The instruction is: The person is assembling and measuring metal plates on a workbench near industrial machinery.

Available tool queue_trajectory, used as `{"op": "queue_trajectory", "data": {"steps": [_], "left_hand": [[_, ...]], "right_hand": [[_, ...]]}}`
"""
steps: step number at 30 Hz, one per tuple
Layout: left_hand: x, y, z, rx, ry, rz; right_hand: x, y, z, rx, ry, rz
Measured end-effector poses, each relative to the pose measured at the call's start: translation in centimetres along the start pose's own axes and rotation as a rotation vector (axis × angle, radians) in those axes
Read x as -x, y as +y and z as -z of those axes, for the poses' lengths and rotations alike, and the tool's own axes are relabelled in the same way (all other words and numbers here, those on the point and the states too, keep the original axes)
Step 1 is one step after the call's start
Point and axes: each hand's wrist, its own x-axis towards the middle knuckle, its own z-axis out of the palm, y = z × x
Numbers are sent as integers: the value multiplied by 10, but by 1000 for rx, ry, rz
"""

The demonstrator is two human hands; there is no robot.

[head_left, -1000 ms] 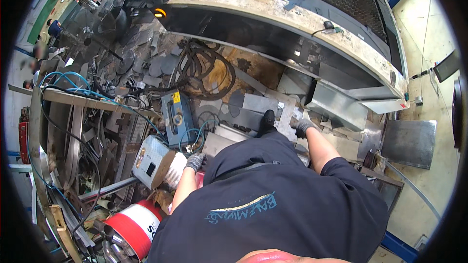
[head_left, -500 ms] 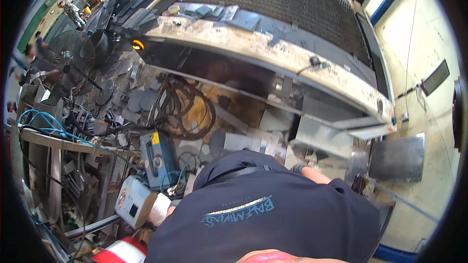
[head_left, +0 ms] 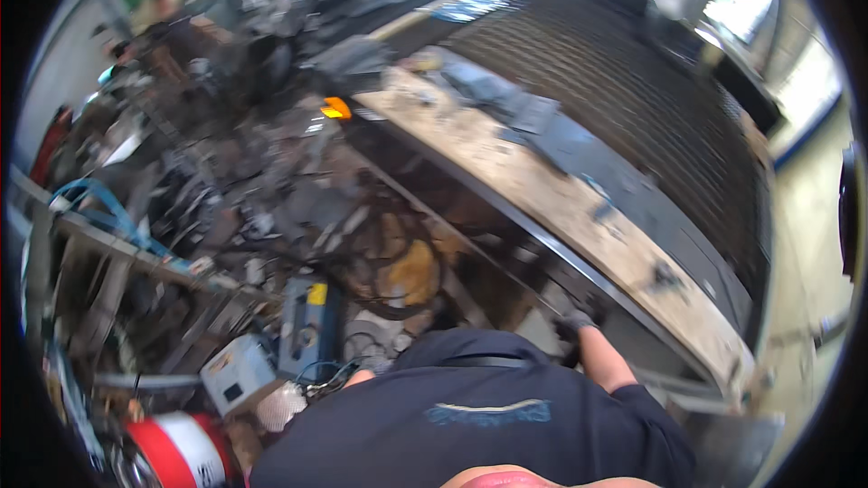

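My right hand (head_left: 577, 319), in a dark glove, reaches forward near the lower front side of a large machine, below its pale worn ledge (head_left: 551, 194). Motion smears its fingers, so what they touch or hold does not show. Of my left arm only a small patch of bare skin (head_left: 359, 379) appears beside my dark shirt; the left hand is hidden. Nearest that side are a blue-grey box-shaped unit (head_left: 309, 330) with a yellow label and a pale grey box (head_left: 240, 374).
The machine's ribbed dark bed (head_left: 606, 72) spreads beyond the ledge, with sheet metal pieces (head_left: 533, 113) along its edge. Scrap metal and coiled dark hoses (head_left: 425, 280) litter the floor. A red and white cylinder (head_left: 178, 452) stands lower left. People (head_left: 181, 32) are far left.
The view has turned, so the machine now runs more diagonally and sits closer. My right hand has come out from beside my body toward the machine's front. More of the red and white cylinder shows.
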Motion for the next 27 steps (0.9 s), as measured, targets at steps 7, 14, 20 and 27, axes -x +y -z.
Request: {"op": "queue_trajectory", "data": {"steps": [7,14,20,27], "left_hand": [[-149,92,113,-1,-202,104],[-281,178,296,-243,242,-227],[-257,387,273,357,-150,-158],[-168,529,150,560,-544,-224]], "right_hand": [[17,-149,9,-842,33,134],[22,-163,43,-1023,319,351],[43,-162,117,-1514,270,310],[5,-130,201,-1600,-84,357]]}}
